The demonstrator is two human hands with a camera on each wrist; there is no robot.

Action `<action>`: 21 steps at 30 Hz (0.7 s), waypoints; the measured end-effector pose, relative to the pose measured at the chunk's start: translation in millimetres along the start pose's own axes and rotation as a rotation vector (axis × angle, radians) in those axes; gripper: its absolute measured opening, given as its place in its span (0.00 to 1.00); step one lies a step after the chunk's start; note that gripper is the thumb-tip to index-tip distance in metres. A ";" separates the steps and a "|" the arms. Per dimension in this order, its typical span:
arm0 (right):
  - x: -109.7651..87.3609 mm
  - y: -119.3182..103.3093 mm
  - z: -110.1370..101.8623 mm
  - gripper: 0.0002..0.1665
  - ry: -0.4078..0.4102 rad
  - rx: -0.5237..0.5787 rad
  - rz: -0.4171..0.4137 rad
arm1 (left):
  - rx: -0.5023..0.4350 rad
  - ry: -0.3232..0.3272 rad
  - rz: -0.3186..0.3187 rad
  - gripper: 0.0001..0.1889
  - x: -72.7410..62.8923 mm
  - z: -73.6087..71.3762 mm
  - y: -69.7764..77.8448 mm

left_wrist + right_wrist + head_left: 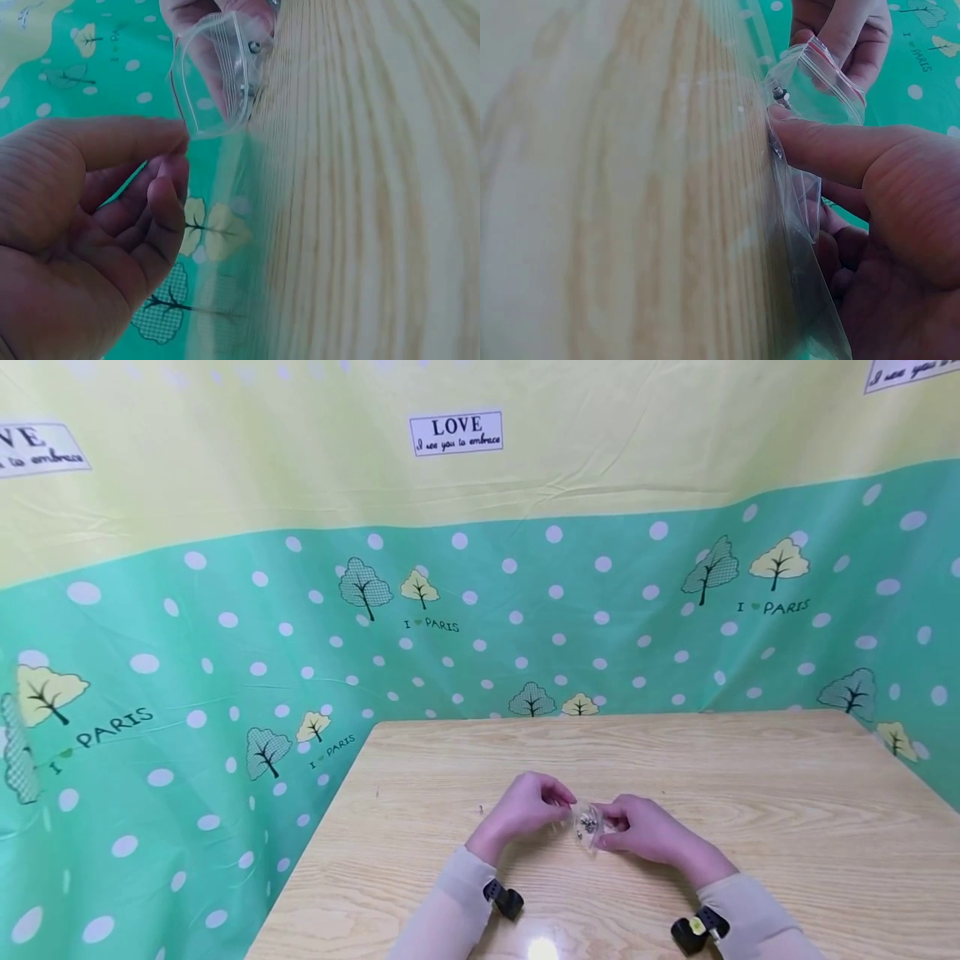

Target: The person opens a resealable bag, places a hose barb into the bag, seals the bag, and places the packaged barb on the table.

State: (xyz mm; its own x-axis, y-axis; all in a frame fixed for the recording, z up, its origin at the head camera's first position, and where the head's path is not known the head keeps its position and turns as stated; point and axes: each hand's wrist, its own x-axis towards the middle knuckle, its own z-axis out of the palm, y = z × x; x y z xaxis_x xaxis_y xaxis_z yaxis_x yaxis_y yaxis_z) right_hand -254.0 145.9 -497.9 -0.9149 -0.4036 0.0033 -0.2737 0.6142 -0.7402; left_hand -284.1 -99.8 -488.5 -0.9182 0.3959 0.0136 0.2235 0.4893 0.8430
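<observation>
A small clear zip-lock bag (pixel 587 827) with a red line along its mouth sits low over the table between both hands. Several small metal pieces (pixel 781 95), like screws or nuts, lie inside it. My right hand (pixel 648 828) grips the bag's body, thumb in front and fingers behind, as the right wrist view shows. At the mouth edge, my left hand (pixel 97 217) brings thumb and fingertip together on the plastic; its other fingers curl loosely. Whether a small piece is also between those fingertips is hidden.
The wooden table (pixel 420 893) spreads around the hands. A tiny metal piece (pixel 481 809) lies left of the left hand, and a dark speck (pixel 663 792) lies beyond the right. A green and yellow printed curtain (pixel 420 677) hangs behind the table.
</observation>
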 end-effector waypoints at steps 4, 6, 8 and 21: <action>-0.1 -1.2 -0.4 0.38 -0.004 -0.002 0.007 | -0.037 0.031 -0.006 0.09 3.0 -2.0 -3.5; 0.0 -1.4 -1.0 0.38 -0.009 -0.004 -0.002 | -0.046 0.031 -0.003 0.11 4.5 -1.7 -4.8; -0.7 -1.0 -0.6 0.38 -0.011 0.000 -0.010 | -0.047 0.025 -0.009 0.12 6.0 0.4 -6.5; -0.9 5.1 -3.1 0.37 -0.042 -0.025 -0.096 | -0.029 -0.028 0.004 0.16 9.9 4.9 -9.9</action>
State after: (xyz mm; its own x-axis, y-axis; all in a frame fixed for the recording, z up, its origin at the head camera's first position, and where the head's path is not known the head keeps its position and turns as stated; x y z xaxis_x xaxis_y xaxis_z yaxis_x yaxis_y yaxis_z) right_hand -255.4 151.5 -499.6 -0.8707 -0.4897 0.0448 -0.3676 0.5876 -0.7208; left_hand -293.8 -96.9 -499.3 -0.9078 0.4193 0.0026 0.2173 0.4651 0.8582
